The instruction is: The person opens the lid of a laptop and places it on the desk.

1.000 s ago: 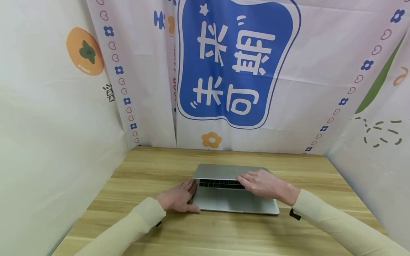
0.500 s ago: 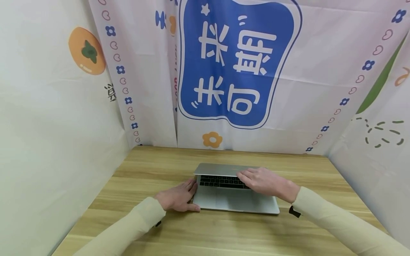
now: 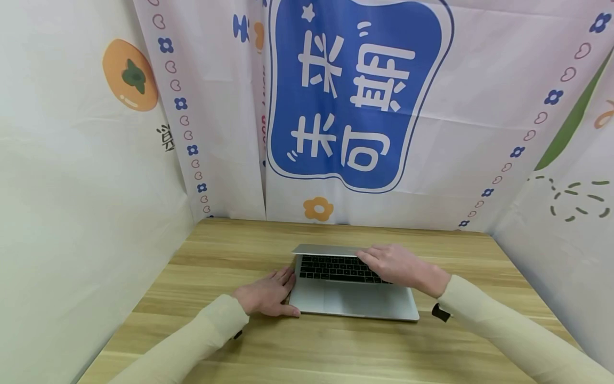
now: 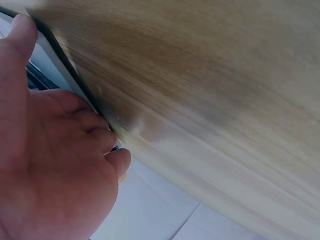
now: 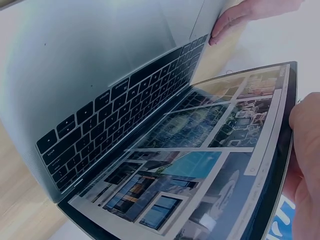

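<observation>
A silver laptop (image 3: 350,300) lies on the wooden table, its lid (image 3: 326,249) partly raised over the black keyboard (image 5: 125,105). My right hand (image 3: 395,265) holds the lid's free edge, fingers on the outer side. In the right wrist view the lit screen (image 5: 190,130) displays several pictures. My left hand (image 3: 266,295) rests at the laptop's left side, fingers along that edge and thumb reaching to the front left corner. The left wrist view has this hand's palm (image 4: 60,165) turned to the camera, beside the laptop's edge (image 4: 65,70).
The wooden table (image 3: 288,352) runs back to a white printed cloth (image 3: 230,160) with a big blue patch. White sheets stand on both sides. A dark band (image 3: 441,312) shows below the right sleeve.
My right hand has lifted the lid and moved slightly up and back, so more of the keyboard shows. The left hand stays where it was at the laptop's side.
</observation>
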`<move>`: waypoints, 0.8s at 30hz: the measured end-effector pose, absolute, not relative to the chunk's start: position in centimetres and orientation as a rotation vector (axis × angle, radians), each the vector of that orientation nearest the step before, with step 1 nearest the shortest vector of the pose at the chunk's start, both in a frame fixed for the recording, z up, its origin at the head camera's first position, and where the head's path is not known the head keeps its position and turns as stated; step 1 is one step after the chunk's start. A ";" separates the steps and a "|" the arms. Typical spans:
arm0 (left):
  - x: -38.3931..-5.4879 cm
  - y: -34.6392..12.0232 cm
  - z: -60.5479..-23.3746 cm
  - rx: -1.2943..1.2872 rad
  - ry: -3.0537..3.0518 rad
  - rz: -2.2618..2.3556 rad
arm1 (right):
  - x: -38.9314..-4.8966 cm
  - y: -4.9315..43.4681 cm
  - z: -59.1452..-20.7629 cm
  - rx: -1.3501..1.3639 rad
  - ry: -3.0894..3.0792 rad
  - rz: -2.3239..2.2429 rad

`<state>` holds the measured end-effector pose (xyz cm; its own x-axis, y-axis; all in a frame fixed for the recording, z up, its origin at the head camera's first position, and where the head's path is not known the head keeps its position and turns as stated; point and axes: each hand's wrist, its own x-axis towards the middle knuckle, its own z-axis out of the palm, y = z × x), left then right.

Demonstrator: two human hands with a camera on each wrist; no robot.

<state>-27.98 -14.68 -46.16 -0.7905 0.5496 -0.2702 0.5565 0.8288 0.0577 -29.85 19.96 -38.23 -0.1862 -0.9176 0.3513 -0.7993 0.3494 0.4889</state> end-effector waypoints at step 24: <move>-28.6 -14.9 -46.2 0.826 2.715 -0.052 | -31.7 20.1 -37.4 1.417 -2.043 -0.014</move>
